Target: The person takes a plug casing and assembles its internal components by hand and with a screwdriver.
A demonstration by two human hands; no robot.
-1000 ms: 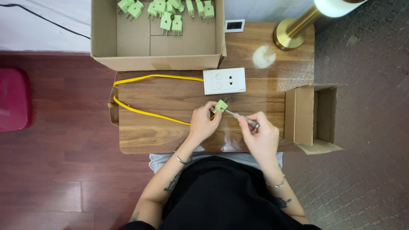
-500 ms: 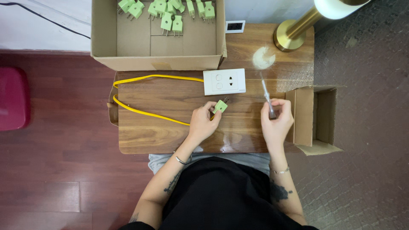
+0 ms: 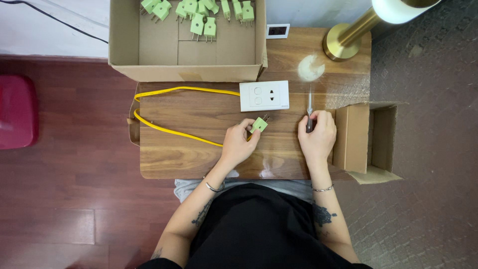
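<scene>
Pinching a small green plug (image 3: 258,124) between thumb and fingertips, the left hand (image 3: 238,143) keeps it raised just above the counter (image 3: 189,149), prongs pointing up and to the right toward the white socket box (image 3: 264,95); held this way the plug's body stays exposed and easy to work on. A yellow cable (image 3: 169,130) runs from the plug's end, loops off the left edge of the counter and comes back to the socket box. The right hand (image 3: 316,137) is closed round the handle of a slim screwdriver (image 3: 309,107), whose shaft points away from the person, well apart from the plug. Just beside that hand lies a small open cardboard box (image 3: 368,139) on its side, crowding the counter's right edge. Behind the socket box sits a larger open carton (image 3: 124,45) holding more green plugs (image 3: 199,15) along its far wall. A brass lamp base (image 3: 341,47) stands at the far right corner, throwing a bright spot on the wood, with a small dark gadget (image 3: 277,31) near it. A red object (image 3: 17,112) rests on the floor at left.
</scene>
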